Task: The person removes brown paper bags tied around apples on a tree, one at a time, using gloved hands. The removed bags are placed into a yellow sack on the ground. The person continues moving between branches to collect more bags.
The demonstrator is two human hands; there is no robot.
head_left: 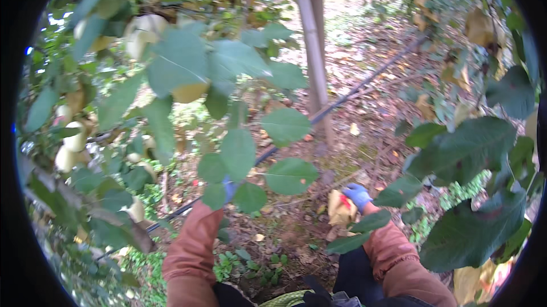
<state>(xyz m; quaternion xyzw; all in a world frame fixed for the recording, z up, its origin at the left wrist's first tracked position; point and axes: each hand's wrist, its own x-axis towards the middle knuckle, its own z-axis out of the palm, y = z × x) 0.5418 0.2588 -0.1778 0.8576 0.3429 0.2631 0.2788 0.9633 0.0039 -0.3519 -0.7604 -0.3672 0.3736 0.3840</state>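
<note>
My right hand [358, 194], in a blue glove, is closed at the edge of a crumpled tan paper bag [339, 211] low over the leaf-strewn ground. A patch of bright red shows beside the fingers, at the bag's top; what it is I cannot make out. Green leaves cover most of my left hand [229, 188]; only a bit of blue glove shows, and its fingers are hidden. Both forearms wear rust-brown sleeves [194, 238].
Leafy branches hang close in front, with large leaves [464, 147] at right. Pale round fruits [74, 137] hang at left. A slim trunk or post [313, 50] stands ahead. A dark hose [373, 79] slants across, above the litter-covered ground. Tan bags [476, 281] show at lower right.
</note>
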